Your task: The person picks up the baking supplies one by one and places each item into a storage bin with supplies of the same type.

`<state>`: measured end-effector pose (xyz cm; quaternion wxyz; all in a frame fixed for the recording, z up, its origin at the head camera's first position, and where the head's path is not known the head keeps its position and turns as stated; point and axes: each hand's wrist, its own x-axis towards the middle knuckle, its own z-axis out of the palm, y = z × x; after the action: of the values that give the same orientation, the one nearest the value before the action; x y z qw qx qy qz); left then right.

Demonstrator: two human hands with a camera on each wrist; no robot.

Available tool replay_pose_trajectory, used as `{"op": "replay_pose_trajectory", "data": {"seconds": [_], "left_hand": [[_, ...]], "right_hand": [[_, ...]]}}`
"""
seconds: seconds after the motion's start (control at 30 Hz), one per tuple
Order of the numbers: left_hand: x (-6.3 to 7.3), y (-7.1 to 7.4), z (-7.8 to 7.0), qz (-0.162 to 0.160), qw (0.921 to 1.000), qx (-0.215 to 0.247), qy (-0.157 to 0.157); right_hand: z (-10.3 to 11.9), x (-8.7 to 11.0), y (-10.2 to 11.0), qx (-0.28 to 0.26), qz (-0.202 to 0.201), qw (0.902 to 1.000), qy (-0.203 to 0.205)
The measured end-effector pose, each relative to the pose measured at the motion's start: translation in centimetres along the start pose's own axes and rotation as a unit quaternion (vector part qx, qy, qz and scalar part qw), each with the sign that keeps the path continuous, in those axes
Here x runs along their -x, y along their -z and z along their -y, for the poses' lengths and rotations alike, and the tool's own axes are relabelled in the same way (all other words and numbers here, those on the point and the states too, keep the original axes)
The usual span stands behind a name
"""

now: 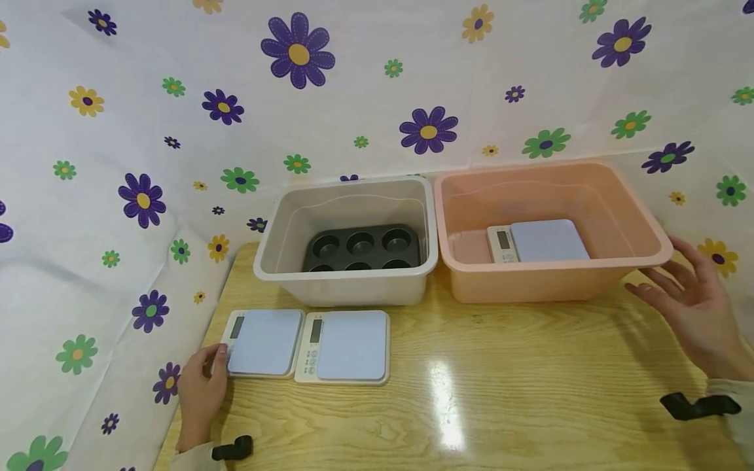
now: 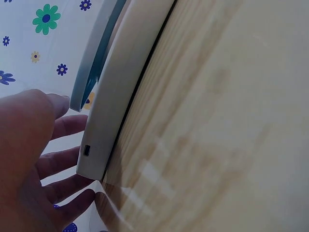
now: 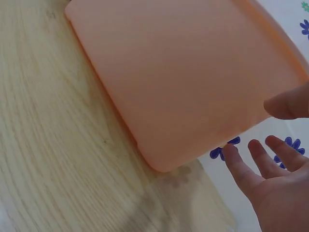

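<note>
In the head view, my left hand is at the near left corner of a white kitchen scale, its thumb and fingers right at the edge. The left wrist view shows that scale's side wall, with loosely bent fingers along its end. A second kitchen scale lies flat beside the first. On the other side, my right hand is spread at the right end of a pink tub, the thumb just below the rim. A third kitchen scale lies inside this tub.
A beige tub stands left of the pink one, with a dark muffin tin in it. Both tubs are at the back of the wooden table, against a flower-patterned sheet that also covers the left side.
</note>
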<state>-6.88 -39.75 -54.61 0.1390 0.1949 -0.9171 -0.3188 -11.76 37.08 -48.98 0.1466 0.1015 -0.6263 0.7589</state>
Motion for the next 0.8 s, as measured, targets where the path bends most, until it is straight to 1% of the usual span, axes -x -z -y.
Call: {"op": "replay_pose_trajectory", "data": {"seconds": [0.1,0.17,0.27,0.33,0.4,0.43,0.5,0.63,0.73,0.8], "left_hand": [[0.0,0.0,-0.2,0.003,1.0,0.003,-0.002],[-0.1,0.0,-0.2,0.005,1.0,0.002,-0.002],[0.1,0.0,-0.3,0.004,1.0,0.003,0.001],[0.2,0.0,-0.3,0.001,1.0,0.0,0.003],[0.3,0.1,-0.4,-0.001,1.0,-0.001,0.007],[0.4,0.1,-0.4,-0.001,1.0,-0.001,0.007],[0.4,0.1,-0.5,-0.001,1.0,0.0,0.006],[0.4,0.0,-0.5,-0.008,1.0,-0.001,0.0],[0.2,-0.2,-0.3,-0.017,0.9998,-0.003,-0.011],[0.1,-0.4,-0.3,-0.02,0.9996,0.002,-0.018]], "right_hand": [[-0.3,0.1,-0.4,-0.008,0.007,0.9997,0.022],[-0.6,-0.1,-0.7,0.008,0.015,0.9992,0.036],[-1.0,-0.4,-1.2,0.071,0.013,0.9964,0.044],[-1.3,-0.6,-1.6,0.121,0.001,0.9916,0.045],[-1.5,-0.7,-1.9,0.163,-0.014,0.9856,0.042],[-1.7,-0.8,-2.1,0.19,-0.019,0.9806,0.042],[-1.9,-0.9,-2.3,0.242,-0.032,0.9688,0.041],[-2.1,-1.3,-2.3,0.317,-0.047,0.9461,0.047],[-2.2,-1.5,-2.2,0.329,-0.04,0.941,0.068],[-2.4,-1.6,-2.0,0.33,-0.035,0.9395,0.085]]}}
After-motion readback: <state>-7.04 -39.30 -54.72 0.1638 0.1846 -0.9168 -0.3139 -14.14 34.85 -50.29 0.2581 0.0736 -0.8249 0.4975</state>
